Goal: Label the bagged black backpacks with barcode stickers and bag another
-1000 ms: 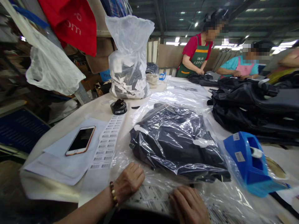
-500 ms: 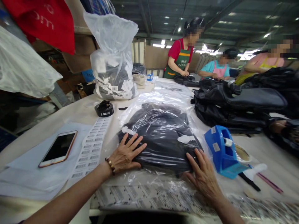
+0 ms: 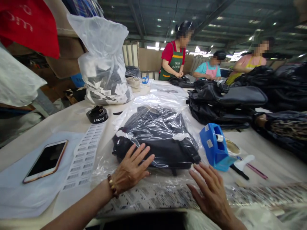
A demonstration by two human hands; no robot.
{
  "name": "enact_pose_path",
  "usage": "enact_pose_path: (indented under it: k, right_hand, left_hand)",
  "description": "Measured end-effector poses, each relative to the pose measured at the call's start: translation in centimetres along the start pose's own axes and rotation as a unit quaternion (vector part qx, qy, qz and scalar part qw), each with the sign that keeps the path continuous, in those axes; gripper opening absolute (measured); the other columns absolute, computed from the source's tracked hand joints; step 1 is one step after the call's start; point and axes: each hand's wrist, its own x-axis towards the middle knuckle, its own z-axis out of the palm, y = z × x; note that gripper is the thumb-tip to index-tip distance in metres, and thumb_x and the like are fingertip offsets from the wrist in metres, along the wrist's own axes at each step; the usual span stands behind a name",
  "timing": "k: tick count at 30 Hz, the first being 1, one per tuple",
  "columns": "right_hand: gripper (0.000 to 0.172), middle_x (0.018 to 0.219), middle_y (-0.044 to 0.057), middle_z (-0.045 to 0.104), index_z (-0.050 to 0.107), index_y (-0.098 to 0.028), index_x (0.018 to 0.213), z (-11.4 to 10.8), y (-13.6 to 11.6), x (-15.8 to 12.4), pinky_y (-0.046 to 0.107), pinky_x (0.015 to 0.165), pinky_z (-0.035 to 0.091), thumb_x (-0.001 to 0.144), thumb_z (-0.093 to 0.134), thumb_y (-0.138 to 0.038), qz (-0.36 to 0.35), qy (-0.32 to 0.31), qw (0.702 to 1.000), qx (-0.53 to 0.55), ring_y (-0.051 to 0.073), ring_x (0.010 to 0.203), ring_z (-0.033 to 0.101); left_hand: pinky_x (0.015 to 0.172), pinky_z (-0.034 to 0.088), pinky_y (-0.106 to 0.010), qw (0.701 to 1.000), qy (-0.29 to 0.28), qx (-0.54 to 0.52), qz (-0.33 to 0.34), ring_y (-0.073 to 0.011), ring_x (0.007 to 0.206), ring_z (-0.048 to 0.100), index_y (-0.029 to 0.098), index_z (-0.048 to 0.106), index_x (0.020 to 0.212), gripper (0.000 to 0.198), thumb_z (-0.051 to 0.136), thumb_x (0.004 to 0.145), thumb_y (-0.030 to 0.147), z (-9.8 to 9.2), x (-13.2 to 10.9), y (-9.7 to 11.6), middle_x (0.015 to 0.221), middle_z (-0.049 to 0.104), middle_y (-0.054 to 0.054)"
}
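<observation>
A black bag (image 3: pixel 153 137) lies inside a clear plastic sleeve (image 3: pixel 105 166) in the middle of the table, with white patches near its two sides. My left hand (image 3: pixel 131 167), wearing a beaded bracelet, has its fingers spread over the bag's near left part. By the near right corner is my right hand (image 3: pixel 208 188), fingers extended; whether it touches the plastic I cannot tell. Neither hand grips anything. Right of the bag stands a blue tape dispenser (image 3: pixel 213 147).
A phone (image 3: pixel 46 161) and a barcode label sheet (image 3: pixel 82 153) lie left, a black strap roll (image 3: pixel 97 114) behind them. A tall plastic sack (image 3: pixel 105 70) stands at the back. Stacked black bags (image 3: pixel 223 102) fill the right. Several people (image 3: pixel 175 59) work beyond the table.
The view has shifted, moving the scene leftward. My right hand has drawn back from the bag's near right edge toward me. My left hand still lies spread at the bag's near left.
</observation>
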Motion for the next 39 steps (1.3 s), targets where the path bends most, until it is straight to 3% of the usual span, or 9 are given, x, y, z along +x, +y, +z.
enact_pose_path:
  k: [3, 6, 11, 20, 23, 30, 32, 35, 39]
  right_hand:
    - [0.032, 0.112, 0.007, 0.062, 0.057, -0.019, 0.115, -0.5, -1.2, -1.0, 0.042, 0.100, 0.033, 0.083, 0.054, -0.017, -0.029, -0.034, 0.999, 0.025, 0.022, 0.115, 0.050]
    - [0.030, 0.108, 0.005, 0.064, 0.059, -0.019, 0.111, 0.2, -1.7, -1.7, 0.041, 0.100, 0.029, 0.086, 0.045, -0.014, 0.007, -0.052, 0.998, 0.035, 0.020, 0.110, 0.051]
    - [0.032, 0.104, 0.007, 0.065, 0.059, -0.016, 0.110, 1.9, -1.8, -2.0, 0.038, 0.093, 0.033, 0.087, 0.037, -0.009, 0.054, -0.030, 0.998, 0.002, 0.020, 0.105, 0.051]
    - [0.031, 0.087, 0.004, 0.064, 0.064, -0.019, 0.095, 2.6, -2.7, -2.4, 0.036, 0.087, 0.031, 0.094, 0.033, -0.017, 0.063, -0.018, 0.997, 0.028, 0.019, 0.095, 0.052]
    - [0.031, 0.090, 0.006, 0.064, 0.064, -0.017, 0.095, 2.5, -2.7, -2.3, 0.036, 0.088, 0.031, 0.094, 0.033, -0.016, 0.046, -0.008, 0.998, 0.033, 0.019, 0.097, 0.051]
    - [0.030, 0.100, 0.005, 0.065, 0.061, -0.016, 0.096, 2.3, -1.6, -0.1, 0.034, 0.090, 0.030, 0.095, 0.031, -0.015, 0.012, -0.011, 0.997, 0.070, 0.017, 0.100, 0.051]
    - [0.027, 0.090, 0.004, 0.065, 0.059, -0.015, 0.091, 2.5, -1.2, 0.6, 0.032, 0.083, 0.032, 0.095, 0.033, -0.015, 0.030, -0.019, 0.996, 0.081, 0.016, 0.091, 0.052]
    - [0.018, 0.073, 0.001, 0.061, 0.057, -0.016, 0.084, 2.7, -0.8, 1.3, 0.030, 0.074, 0.032, 0.093, 0.041, -0.017, 0.067, -0.017, 0.994, 0.082, 0.014, 0.074, 0.051]
    - [0.017, 0.066, 0.001, 0.057, 0.057, -0.017, 0.082, 3.1, -0.8, 1.6, 0.029, 0.068, 0.031, 0.092, 0.044, -0.018, 0.093, 0.001, 0.994, 0.056, 0.014, 0.067, 0.047]
  left_hand:
    - [0.105, 0.032, -0.048, 0.994, 0.043, -0.051, 0.084, -0.0281, 0.130, 0.035, 0.014, 0.056, 0.113, 0.027, 0.050, 0.087, 0.015, 1.4, 1.9, 2.5, 0.128, 0.054, -0.012]
    - [0.105, 0.034, -0.044, 0.987, 0.058, -0.076, 0.129, -0.0240, 0.126, 0.042, 0.017, 0.061, 0.097, 0.016, 0.047, 0.088, 0.017, 3.6, 3.3, 4.1, 0.124, 0.058, -0.006]
    - [0.103, 0.035, -0.041, 0.991, 0.034, -0.057, 0.118, -0.0215, 0.123, 0.044, 0.018, 0.061, 0.093, 0.013, 0.048, 0.088, 0.018, 5.7, 3.9, 4.6, 0.129, 0.053, -0.004]
    - [0.103, 0.029, -0.043, 0.990, 0.040, -0.103, 0.088, -0.0211, 0.121, 0.044, 0.021, 0.060, 0.097, 0.020, 0.043, 0.088, 0.016, 5.5, 4.2, 4.9, 0.124, 0.056, -0.005]
    - [0.105, 0.025, -0.042, 0.992, 0.019, -0.091, 0.087, -0.0213, 0.121, 0.043, 0.020, 0.060, 0.093, 0.016, 0.045, 0.090, 0.026, 5.7, 4.3, 5.1, 0.127, 0.054, -0.004]
    - [0.108, 0.017, -0.044, 0.990, -0.015, -0.114, 0.080, -0.0257, 0.123, 0.041, 0.016, 0.061, 0.097, 0.057, 0.039, 0.082, 0.067, 5.4, 4.1, 5.1, 0.131, 0.052, -0.009]
    - [0.109, 0.017, -0.044, 0.990, -0.022, -0.116, 0.078, -0.0258, 0.124, 0.041, 0.016, 0.061, 0.094, 0.048, 0.047, 0.082, 0.060, 5.4, 4.0, 5.2, 0.133, 0.050, -0.009]
    - [0.109, 0.018, -0.045, 0.990, 0.006, -0.122, 0.065, -0.0249, 0.125, 0.041, 0.017, 0.061, 0.083, 0.016, 0.050, 0.083, 0.029, 5.9, 3.9, 5.5, 0.133, 0.050, -0.007]
    - [0.110, 0.024, -0.046, 0.989, 0.055, -0.128, 0.043, -0.0231, 0.124, 0.044, 0.015, 0.058, 0.075, 0.018, 0.043, 0.081, 0.010, 6.5, 3.8, 6.1, 0.126, 0.056, -0.008]
